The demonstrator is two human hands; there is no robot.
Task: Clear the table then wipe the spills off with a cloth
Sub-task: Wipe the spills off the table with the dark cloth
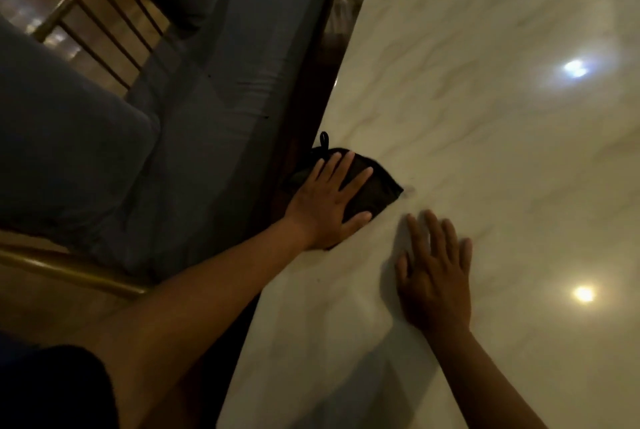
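A dark folded cloth [379,186] with a small hanging loop lies at the left edge of the pale marble table [502,151]. My left hand [327,201] presses flat on the cloth with fingers spread, its palm partly over the table edge. My right hand [436,276] rests flat on the bare marble just right of the cloth, fingers apart, holding nothing. A small faint smudge [410,190] shows on the marble beside the cloth's right corner.
A long bench with a grey-blue seat cushion [214,110] and back cushions [69,137] runs along the table's left side, with a brass-coloured rail frame [104,33] behind it. Ceiling lights reflect in the glossy tabletop.
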